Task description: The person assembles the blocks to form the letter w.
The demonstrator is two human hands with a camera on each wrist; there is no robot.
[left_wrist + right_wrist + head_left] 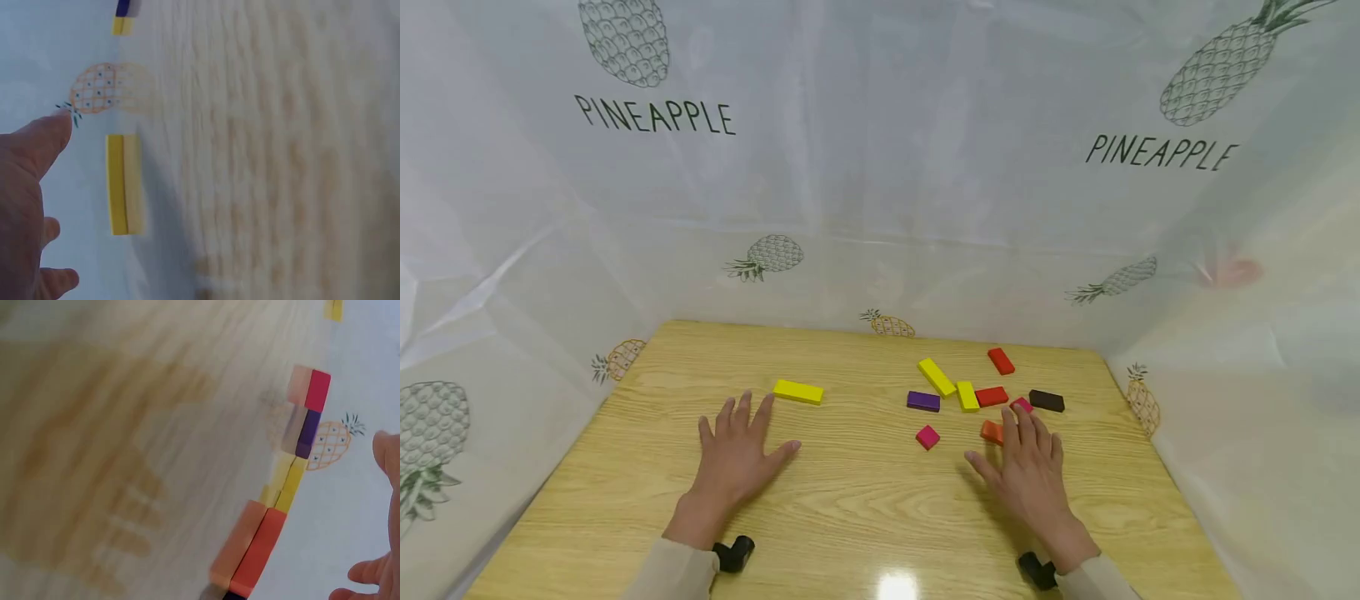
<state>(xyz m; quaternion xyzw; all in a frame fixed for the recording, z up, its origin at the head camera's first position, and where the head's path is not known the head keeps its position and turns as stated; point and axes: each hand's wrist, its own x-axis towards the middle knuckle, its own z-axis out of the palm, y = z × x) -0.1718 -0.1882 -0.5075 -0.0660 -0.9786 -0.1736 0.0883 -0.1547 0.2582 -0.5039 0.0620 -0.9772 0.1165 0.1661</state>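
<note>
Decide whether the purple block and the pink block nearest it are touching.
Apart. The head view shows it: a strip of bare table separates the purple block from the pink block.

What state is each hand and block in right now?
Left hand: open, fingers spread, empty.
Right hand: open, empty.
Lone yellow block: flat, apart.
Slanted yellow block: flat.
Short yellow block: flat.
Purple block: flat.
Far red block: flat.
Near red block: flat.
Dark block: flat.
Near pink block: flat.
Orange block: partly hidden behind right hand.
Far pink block: partly hidden likewise.
</note>
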